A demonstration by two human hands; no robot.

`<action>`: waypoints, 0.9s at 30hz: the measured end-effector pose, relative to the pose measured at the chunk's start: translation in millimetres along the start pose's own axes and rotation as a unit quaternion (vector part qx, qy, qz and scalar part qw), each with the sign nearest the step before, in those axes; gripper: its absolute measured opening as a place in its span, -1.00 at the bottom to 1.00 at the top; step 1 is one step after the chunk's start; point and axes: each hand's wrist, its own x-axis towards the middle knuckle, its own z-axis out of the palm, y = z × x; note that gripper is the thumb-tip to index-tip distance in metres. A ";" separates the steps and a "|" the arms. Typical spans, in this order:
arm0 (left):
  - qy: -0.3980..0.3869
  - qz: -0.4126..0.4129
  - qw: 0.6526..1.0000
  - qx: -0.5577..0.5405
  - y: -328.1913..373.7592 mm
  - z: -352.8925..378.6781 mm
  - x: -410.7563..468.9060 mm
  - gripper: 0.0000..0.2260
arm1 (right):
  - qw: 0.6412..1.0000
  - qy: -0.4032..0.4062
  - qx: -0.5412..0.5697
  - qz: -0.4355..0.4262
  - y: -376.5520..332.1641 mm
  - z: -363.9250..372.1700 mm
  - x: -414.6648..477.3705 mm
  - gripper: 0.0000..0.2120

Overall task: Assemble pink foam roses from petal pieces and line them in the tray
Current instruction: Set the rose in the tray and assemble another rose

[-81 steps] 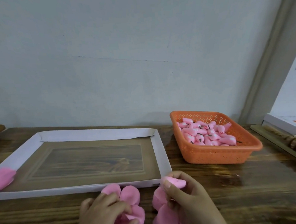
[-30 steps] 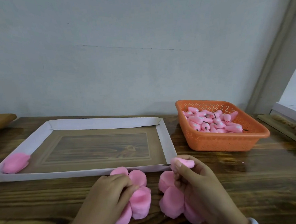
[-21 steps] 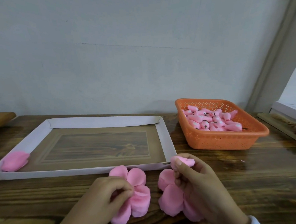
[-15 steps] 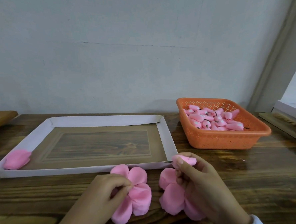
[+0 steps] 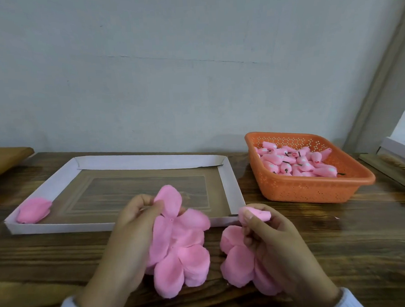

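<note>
My left hand (image 5: 130,238) pinches a pink petal sheet (image 5: 174,219) and holds it raised over a stack of the same flower-shaped petal sheets (image 5: 180,268) lying on the table. My right hand (image 5: 275,241) grips a pink foam rose bud (image 5: 257,213) between thumb and fingers, above a second petal stack (image 5: 236,262) that it partly covers. The shallow white-walled tray (image 5: 229,182) lies just behind my hands. One finished pink rose (image 5: 33,210) rests in the tray's near-left corner.
An orange perforated basket (image 5: 317,189) of several pink buds with dark stems stands to the right of the tray. A wooden board (image 5: 2,158) lies at far left. A white box and a wooden tray (image 5: 396,162) sit at the right edge. The wall rises close behind.
My left hand has lifted one petal sheet up off the left stack, towards the tray's front wall. The right hand still holds the bud in about the same place.
</note>
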 end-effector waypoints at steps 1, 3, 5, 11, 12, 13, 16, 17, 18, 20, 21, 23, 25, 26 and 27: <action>-0.108 -0.068 0.988 -0.087 9.2 3.2 -1.4 -0.85 | 1.000 0.001 0.008 -0.005 0.0 -0.1 0.3 -0.66; -0.268 -0.142 0.929 -0.210 20.2 10.2 -1.5 -0.92 | 0.999 -0.003 0.039 -0.008 -0.1 -0.6 1.4 -0.78; -0.274 -0.155 0.919 -0.236 17.5 23.5 -0.7 -0.92 | 0.995 -0.026 0.096 0.005 -1.9 -0.2 0.6 -0.83; -0.156 -0.136 0.974 -0.094 0.9 53.7 -0.1 -0.76 | 0.975 -0.173 0.134 -0.022 -8.8 -2.5 -3.5 -0.59; -0.165 -0.134 0.973 -0.091 0.6 55.1 -0.6 -0.76 | 0.980 -0.166 0.107 -0.029 -9.4 -3.2 -3.5 -0.58; -0.175 -0.139 0.969 -0.102 0.0 54.8 0.2 -0.78 | 0.984 -0.155 0.080 -0.040 -10.7 -3.5 -4.1 -0.56; -0.169 -0.184 0.947 -0.199 -1.2 54.6 2.3 -0.82 | 0.987 -0.137 0.003 -0.078 -11.7 -3.5 -4.7 -0.57; -0.170 -0.191 0.942 -0.217 -3.6 56.2 3.0 -0.86 | 0.988 -0.126 -0.023 -0.083 -11.3 -2.0 -5.3 -0.59; -0.183 -0.189 0.935 -0.239 -7.3 56.8 3.4 -0.84 | 0.989 -0.110 -0.051 -0.088 -9.8 -0.9 -5.5 -0.63; -0.176 -0.150 0.940 -0.252 -10.3 54.4 -1.5 -0.79 | 0.987 -0.078 -0.085 -0.111 -5.5 -0.3 -5.8 -0.73; -0.164 -0.140 0.939 -0.269 -10.4 56.2 -0.7 -0.81 | 0.985 -0.059 -0.102 -0.129 -4.2 -0.5 -5.7 -0.79; -0.201 -0.175 0.917 -0.297 0.5 59.2 -5.4 -0.51 | 0.973 -0.018 -0.153 -0.172 -3.7 -1.4 -4.7 -0.86; -0.194 -0.119 0.951 -0.212 -3.9 59.1 -6.9 -0.54 | 0.964 -0.005 -0.172 -0.205 -4.6 -2.2 -4.4 -0.87; -0.163 -0.065 0.972 -0.155 -8.9 61.2 -6.7 -0.64 | 0.961 -0.011 -0.178 -0.213 -4.8 -3.2 -4.6 -0.85; -0.123 -0.024 0.985 -0.117 -16.4 61.4 -6.7 -0.74 | 0.958 -0.023 -0.183 -0.220 -5.8 -2.8 -5.4 -0.82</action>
